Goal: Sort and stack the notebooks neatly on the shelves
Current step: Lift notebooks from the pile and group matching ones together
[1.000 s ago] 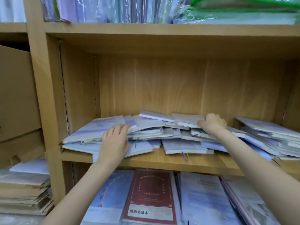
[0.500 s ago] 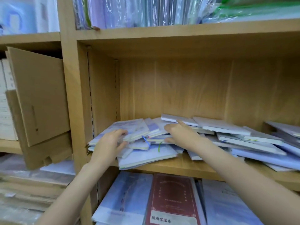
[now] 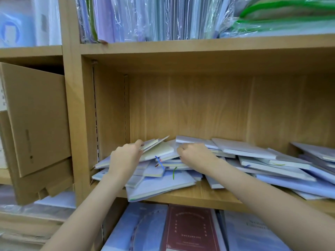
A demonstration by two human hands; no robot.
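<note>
Both hands work at the left end of the middle shelf (image 3: 208, 197), the landmark for all that follows. At that left end the left hand (image 3: 125, 158) curls its fingers round the near edge of a few pale notebooks (image 3: 155, 148) and tips them up off the heap, their far corners raised toward the back panel. Just right of it the right hand (image 3: 194, 153) is bent, knuckles up, fingers hooked over the edge of the heap of notebooks (image 3: 163, 178); whether it grips one or only steadies them I cannot tell. Further right along the shelf more notebooks (image 3: 272, 160) lie fanned and overlapping, some slid toward the front lip. By my reading the job is barely begun: nothing here is squared into a stack, and the whole shelf needs gathering and aligning. Against a second ago, the right hand has crossed from the middle of the shelf to sit beside the left, and the notebooks under the left hand, then lying flat beneath its palm, are now lifted at an angle.
</note>
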